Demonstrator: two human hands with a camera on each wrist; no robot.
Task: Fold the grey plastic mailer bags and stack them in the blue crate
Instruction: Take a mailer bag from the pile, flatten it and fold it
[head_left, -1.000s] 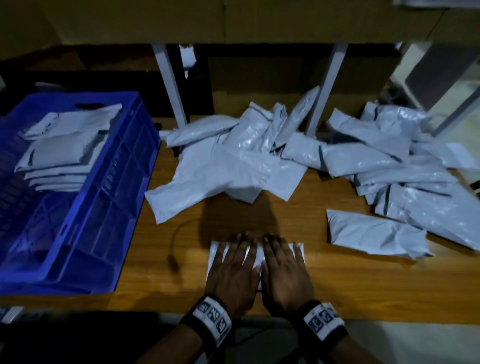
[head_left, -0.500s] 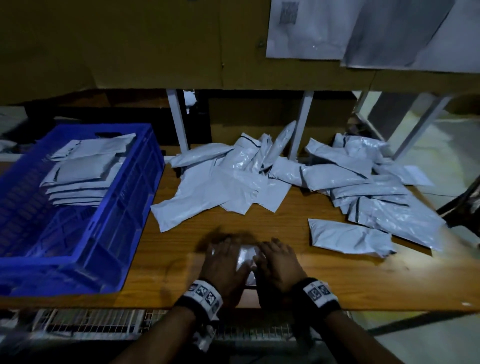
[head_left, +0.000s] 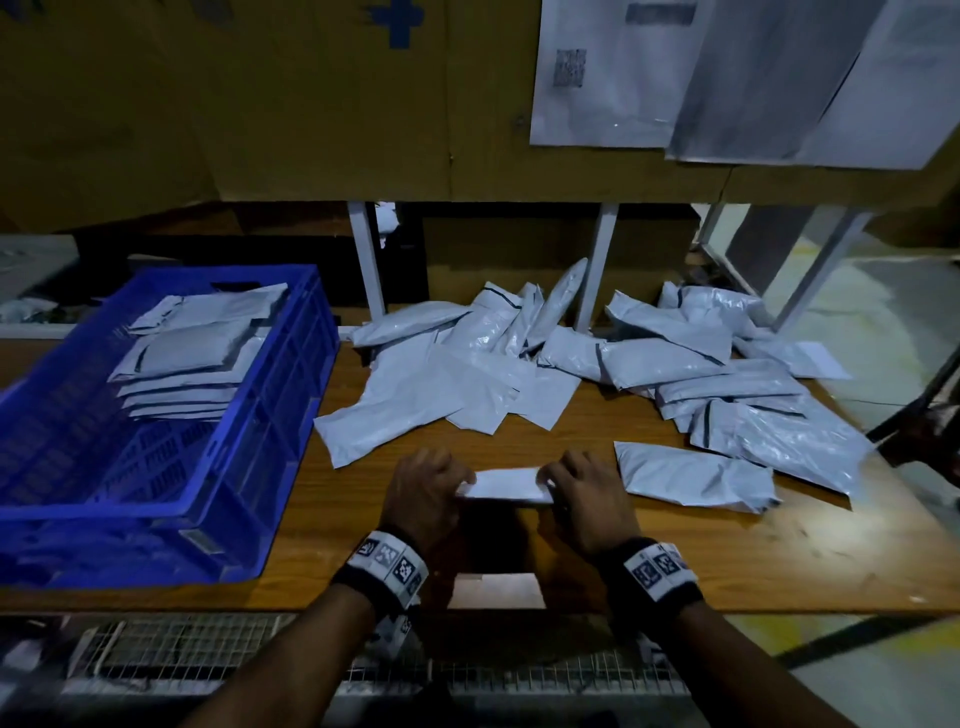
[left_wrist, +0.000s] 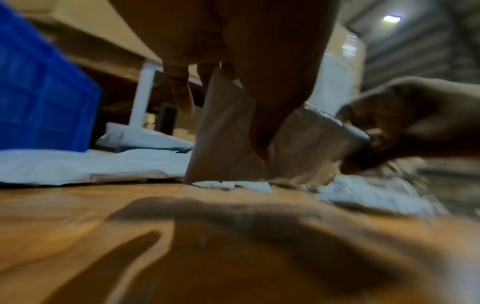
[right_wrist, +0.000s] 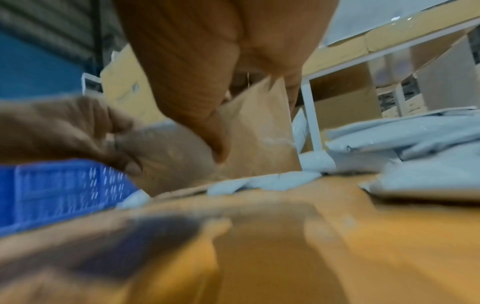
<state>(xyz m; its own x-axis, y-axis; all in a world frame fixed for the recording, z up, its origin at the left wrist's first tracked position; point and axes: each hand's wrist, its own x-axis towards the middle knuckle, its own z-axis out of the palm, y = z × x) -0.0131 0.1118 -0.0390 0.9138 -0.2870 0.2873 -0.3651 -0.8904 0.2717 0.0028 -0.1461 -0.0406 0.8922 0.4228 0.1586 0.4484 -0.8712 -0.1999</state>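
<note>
I see the blue crate (head_left: 291, 415) at table left holding a stack of folded mailers (head_left: 192, 358). My left hand (head_left: 423, 493) and right hand (head_left: 589, 501) pinch the folded mailer (head_left: 506, 486) by its ends, above the table (head_left: 727, 561). Loose mailers (head_left: 649, 364) are heaped behind.

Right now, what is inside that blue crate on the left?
The blue crate holds a stack of folded grey mailer bags toward its far end; the near part shows bare blue floor. Whatever lies beneath the stack is covered, and the exact number of bags is hard to tell.

arms: bare | wrists: black bands (head_left: 363, 584) | bands: white tags with black square codes (head_left: 655, 565)
</note>
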